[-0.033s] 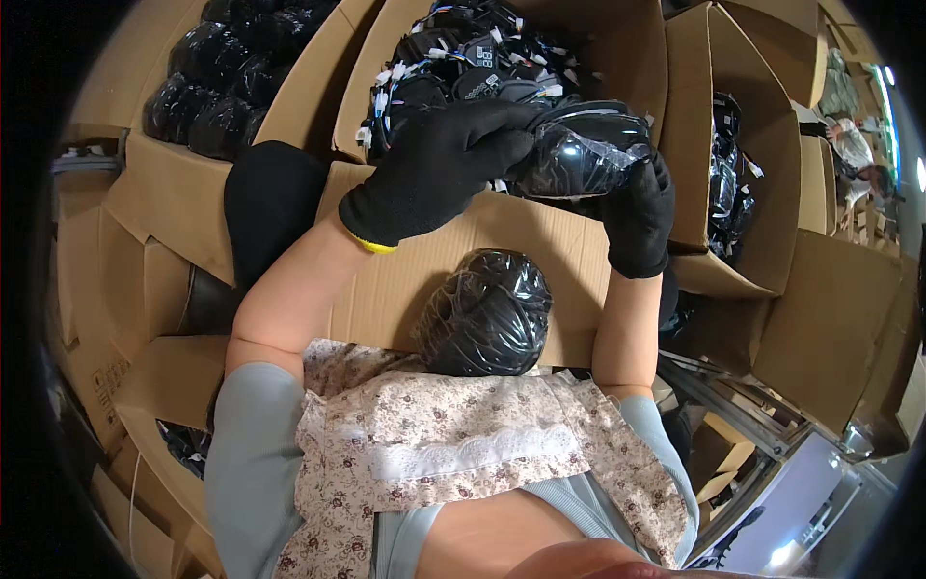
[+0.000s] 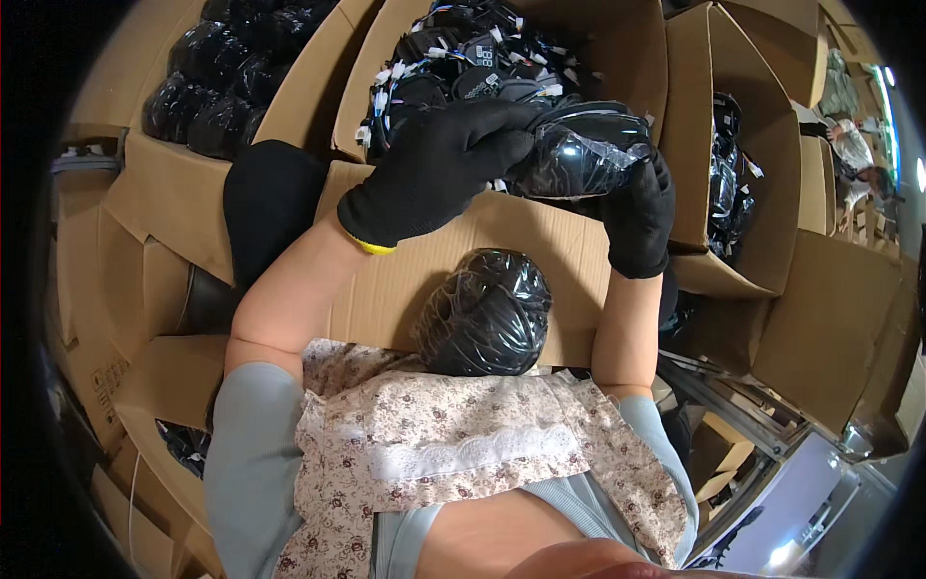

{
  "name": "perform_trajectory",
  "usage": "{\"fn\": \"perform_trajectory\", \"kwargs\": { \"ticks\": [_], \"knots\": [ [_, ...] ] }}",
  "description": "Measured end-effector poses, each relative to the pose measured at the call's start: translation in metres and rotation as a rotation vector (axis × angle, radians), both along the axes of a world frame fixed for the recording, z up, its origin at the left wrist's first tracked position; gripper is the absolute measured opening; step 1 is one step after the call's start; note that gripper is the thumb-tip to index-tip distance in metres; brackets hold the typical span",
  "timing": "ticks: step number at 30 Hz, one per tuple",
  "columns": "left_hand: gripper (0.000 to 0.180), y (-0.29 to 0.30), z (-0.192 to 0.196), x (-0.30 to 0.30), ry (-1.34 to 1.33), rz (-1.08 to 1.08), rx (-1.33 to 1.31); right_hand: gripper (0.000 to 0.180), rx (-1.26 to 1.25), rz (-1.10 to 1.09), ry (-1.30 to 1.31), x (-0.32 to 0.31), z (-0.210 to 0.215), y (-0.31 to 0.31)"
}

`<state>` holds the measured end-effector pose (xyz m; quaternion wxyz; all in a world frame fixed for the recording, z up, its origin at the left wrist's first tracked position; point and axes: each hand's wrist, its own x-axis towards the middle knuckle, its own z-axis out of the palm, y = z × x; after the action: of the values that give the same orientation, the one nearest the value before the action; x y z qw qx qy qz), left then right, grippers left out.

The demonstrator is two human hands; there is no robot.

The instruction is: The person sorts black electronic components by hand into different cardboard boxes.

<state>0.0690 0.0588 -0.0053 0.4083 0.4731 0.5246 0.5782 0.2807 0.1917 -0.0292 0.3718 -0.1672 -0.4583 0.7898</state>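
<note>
Both of my hands wear black gloves and hold one black item in a shiny clear plastic bag (image 2: 584,150). My left hand (image 2: 439,169) grips the bag's left end from above. My right hand (image 2: 641,217) holds its right end from below. The bag hangs over the near flap of a cardboard box (image 2: 540,246) filled with black items bearing white tags (image 2: 463,68). A second plastic-wrapped black bundle (image 2: 487,314) rests between that box and my floral apron (image 2: 463,434).
Open cardboard boxes surround me: one at the upper left (image 2: 159,193) holds several wrapped black bundles (image 2: 222,77), and one at the right (image 2: 694,125) holds more black items (image 2: 728,183). A metal frame (image 2: 752,425) stands at the lower right. Another person (image 2: 858,154) is at the far right.
</note>
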Motion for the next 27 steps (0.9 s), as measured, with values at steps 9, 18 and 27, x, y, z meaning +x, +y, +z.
{"fn": "perform_trajectory", "kwargs": {
  "ticks": [9, 18, 27],
  "knots": [
    [0.033, -0.003, 0.001, 0.004, 0.298, 0.107, 0.151, 0.033, -0.003, -0.069, -0.052, -0.008, -0.002, -0.010],
    [0.044, 0.004, -0.005, 0.013, 0.303, 0.248, 0.203, 0.032, -0.039, -0.112, -0.043, -0.016, -0.007, -0.017],
    [0.035, 0.005, -0.015, 0.006, 0.092, 0.167, 0.112, 0.031, -0.089, -0.115, -0.003, -0.015, 0.006, -0.024]
  ]
}}
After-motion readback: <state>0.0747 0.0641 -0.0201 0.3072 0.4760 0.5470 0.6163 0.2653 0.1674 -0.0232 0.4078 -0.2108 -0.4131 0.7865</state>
